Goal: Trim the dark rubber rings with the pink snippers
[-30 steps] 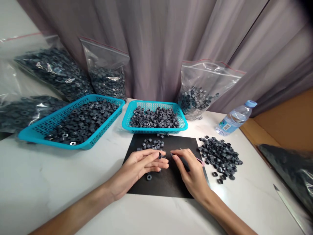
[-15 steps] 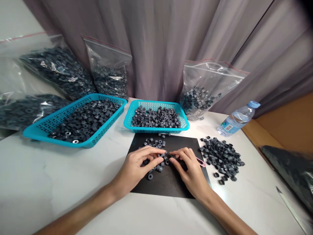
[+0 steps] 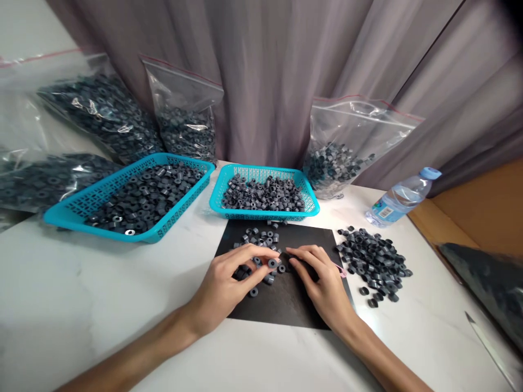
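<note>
A black mat (image 3: pixel 286 305) lies on the white table with several small grey rings (image 3: pixel 261 238) scattered at its far end. My left hand (image 3: pixel 229 286) arches over a few of these rings, thumb and forefinger pinching one grey ring (image 3: pixel 272 264). Fingertip to fingertip with it, my right hand (image 3: pixel 324 283) rests on the mat, curled around a thin pink-ended tool (image 3: pixel 339 271) that is mostly hidden under the palm. A loose pile of grey rings (image 3: pixel 373 261) lies just right of the mat.
Two turquoise baskets of rings stand behind the mat, a large one (image 3: pixel 163 235) at left and a smaller one (image 3: pixel 265 216) in the middle. Clear bags of rings (image 3: pixel 186 128) lean on the curtain. A water bottle (image 3: pixel 402 198), a dark bag (image 3: pixel 486 283) and a blade (image 3: pixel 486 343) are at right.
My left hand went from lying flat to arching over the rings and pinching one. Both hands shifted slightly forward on the mat, and more rings now lie under the left fingers.
</note>
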`<state>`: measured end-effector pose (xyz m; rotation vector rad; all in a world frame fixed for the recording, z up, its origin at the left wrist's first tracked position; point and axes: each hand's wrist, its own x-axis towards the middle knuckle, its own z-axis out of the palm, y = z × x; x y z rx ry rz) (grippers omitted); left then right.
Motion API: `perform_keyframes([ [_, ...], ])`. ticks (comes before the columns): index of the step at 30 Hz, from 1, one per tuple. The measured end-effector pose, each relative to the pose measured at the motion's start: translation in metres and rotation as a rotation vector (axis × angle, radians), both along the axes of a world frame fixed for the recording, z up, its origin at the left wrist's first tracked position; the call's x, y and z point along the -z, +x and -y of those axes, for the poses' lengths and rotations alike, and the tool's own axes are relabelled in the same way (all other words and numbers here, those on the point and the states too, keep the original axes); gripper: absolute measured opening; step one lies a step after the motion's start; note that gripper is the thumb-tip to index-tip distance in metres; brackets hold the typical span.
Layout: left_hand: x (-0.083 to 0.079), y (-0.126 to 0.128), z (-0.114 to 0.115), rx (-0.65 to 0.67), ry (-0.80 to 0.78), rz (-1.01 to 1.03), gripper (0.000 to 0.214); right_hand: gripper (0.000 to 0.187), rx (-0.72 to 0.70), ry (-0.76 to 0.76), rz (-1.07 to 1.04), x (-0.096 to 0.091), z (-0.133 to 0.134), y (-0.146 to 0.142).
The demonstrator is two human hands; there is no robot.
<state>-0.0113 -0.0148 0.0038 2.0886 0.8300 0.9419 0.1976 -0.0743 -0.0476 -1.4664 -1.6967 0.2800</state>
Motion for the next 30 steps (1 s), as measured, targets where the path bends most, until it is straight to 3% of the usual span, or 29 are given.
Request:
perform_keyframes([
  [8, 0.001, -0.002, -0.002, 0.017, 0.205, -0.01, 0.019, 0.021, 0.029, 0.038, -0.029, -0.005, 0.002, -0.002],
  [16, 0.002, -0.003, -0.002, 0.01, 0.209, 0.002, 0.021, 0.016, 0.057, 0.0, 0.018, -0.008, 0.005, -0.003],
  [23, -0.001, 0.002, 0.001, -0.042, -0.014, -0.011, 0.013, 0.016, 0.102, 0.012, 0.015, -0.01, 0.006, -0.005],
  [26, 0.0, 0.004, 0.001, -0.035, -0.215, 0.016, 0.013, 0.016, 0.123, 0.104, 0.034, -0.013, 0.006, -0.007],
  [30, 0.0, 0.006, 0.002, 0.023, -0.497, 0.092, 0.023, 0.015, 0.086, 0.107, -0.044, -0.015, 0.006, -0.007],
])
